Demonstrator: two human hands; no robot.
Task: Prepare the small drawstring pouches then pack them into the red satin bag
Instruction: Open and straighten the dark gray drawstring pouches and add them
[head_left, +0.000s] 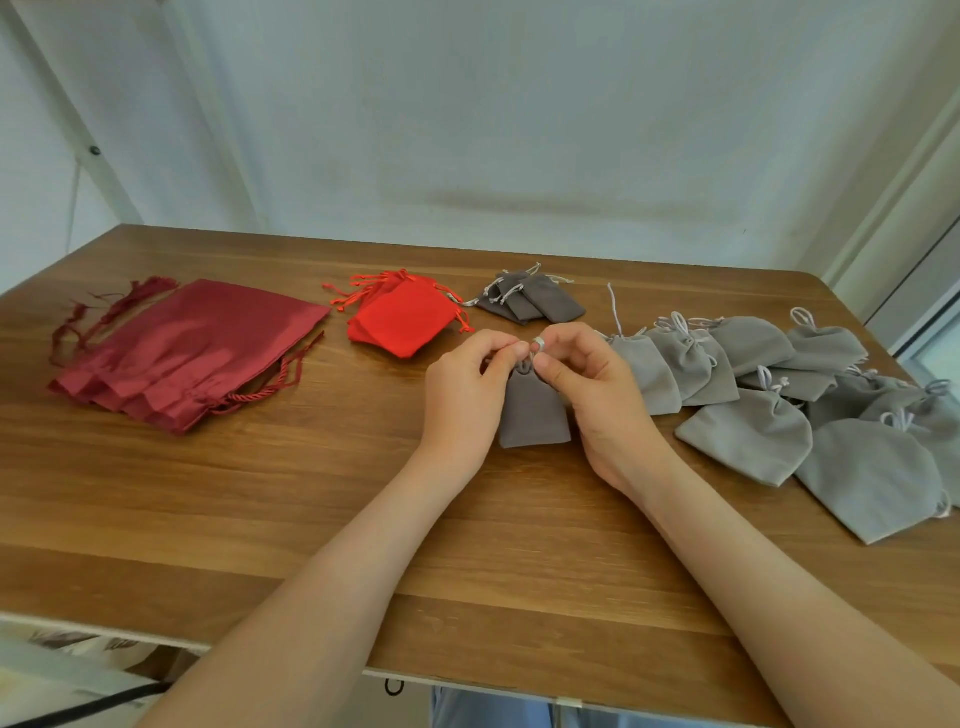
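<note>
A small dark grey drawstring pouch (532, 413) lies at the middle of the wooden table (311, 519). My left hand (467, 384) and my right hand (592, 379) both pinch its drawstrings at the gathered top. Dark red satin bags (192, 353) lie stacked at the left with their tasselled cords trailing. Behind the hands sit a pile of small bright red pouches (400, 317) and a few small dark grey pouches (535, 299).
Several larger light grey velvet pouches (753, 395) spread across the right side of the table up to its right edge. A white wall stands behind the table. The near table edge runs just below my forearms.
</note>
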